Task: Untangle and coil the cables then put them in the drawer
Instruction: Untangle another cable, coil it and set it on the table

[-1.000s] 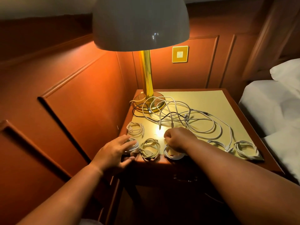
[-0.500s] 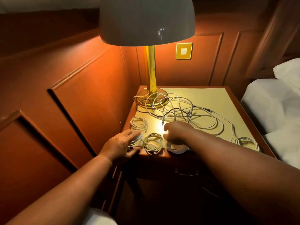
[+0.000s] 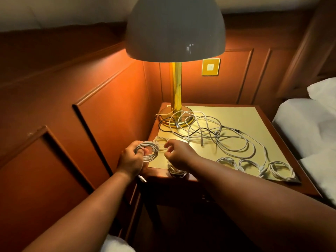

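My left hand [image 3: 131,159] grips a coiled white cable [image 3: 148,150], lifted just over the front left corner of the nightstand [image 3: 307,190]. My right hand [image 3: 179,153] hovers beside it with loosely curled fingers, and I see nothing in them. A small coil [image 3: 161,140] lies just behind both hands. Another coil [image 3: 175,170] sits at the front edge under my right wrist. Three more coils [image 3: 249,164] line the front right. A tangle of white and black cables [image 3: 209,131] spreads across the middle. The drawer front [image 3: 181,193] below is dark.
A brass lamp [image 3: 176,88] with a wide shade stands at the back left, some cables looped over its base. A yellow mat [image 3: 236,115] covers the top. Wood panelling closes the left and back. A white bed [image 3: 305,128] is at the right.
My left hand has picked a coil up off the front left of the nightstand. My right hand has risen off the front coil and moved toward the left hand.
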Demonstrator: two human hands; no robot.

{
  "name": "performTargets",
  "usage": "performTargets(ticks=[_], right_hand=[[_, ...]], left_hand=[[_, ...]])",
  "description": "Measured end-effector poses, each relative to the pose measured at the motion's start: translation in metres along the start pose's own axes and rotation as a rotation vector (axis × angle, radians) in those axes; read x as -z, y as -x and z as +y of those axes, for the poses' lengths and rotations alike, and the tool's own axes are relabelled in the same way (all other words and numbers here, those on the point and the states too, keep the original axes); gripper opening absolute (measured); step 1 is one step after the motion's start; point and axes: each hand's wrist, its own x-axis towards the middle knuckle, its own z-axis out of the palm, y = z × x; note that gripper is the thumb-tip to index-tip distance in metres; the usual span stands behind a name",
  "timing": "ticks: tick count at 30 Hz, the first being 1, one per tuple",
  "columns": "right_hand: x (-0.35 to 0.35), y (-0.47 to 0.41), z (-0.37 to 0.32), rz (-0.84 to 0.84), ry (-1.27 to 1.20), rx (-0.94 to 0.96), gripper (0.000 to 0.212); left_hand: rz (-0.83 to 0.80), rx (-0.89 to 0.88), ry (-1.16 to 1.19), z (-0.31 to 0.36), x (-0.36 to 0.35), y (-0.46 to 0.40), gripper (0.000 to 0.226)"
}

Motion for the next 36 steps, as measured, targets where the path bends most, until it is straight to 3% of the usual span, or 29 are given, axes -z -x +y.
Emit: performTargets(ticks=[4, 10, 15, 20, 24, 27, 31, 36], right_hand=[[-0.001, 0.001, -0.017, -0.124, -0.239, -0.036, 0.046], [0.021, 0.017, -0.033, -0.209, -0.712, -0.052, 0.014], [0.043, 0.044, -0.033, -0.181, -0.864, -0.068, 0.008], [0.072, 0.080, -0.025, -0.178, -0.962, -0.096, 0.007], [0.090, 0.110, -0.018, -0.164, -0.951, -0.122, 0.011], [0.096, 0.128, -0.015, -0.199, -1.104, -0.140, 0.016], [0.104, 0.147, -0.013, -0.103, -1.164, -0.173, 0.018], [0.119, 0.168, -0.020, 0.049, -1.358, -0.187, 0.018]], left_hand=[[0.025, 0.130, 0.274, 0.030, 0.009, 0.009, 0.026], [-0.024, 0.167, 0.307, 0.067, 0.018, 0.020, 0.023], [-0.126, 0.141, 0.397, 0.098, 0.016, 0.038, 0.022], [-0.229, 0.253, 0.564, 0.126, 0.010, 0.069, 0.015], [-0.338, 0.392, 0.668, 0.146, -0.001, 0.099, 0.028], [-0.327, 0.408, 0.688, 0.161, -0.007, 0.117, 0.030], [-0.371, 0.365, 0.779, 0.167, -0.005, 0.130, 0.029], [-0.410, 0.326, 1.224, 0.163, 0.005, 0.143, 0.039]])
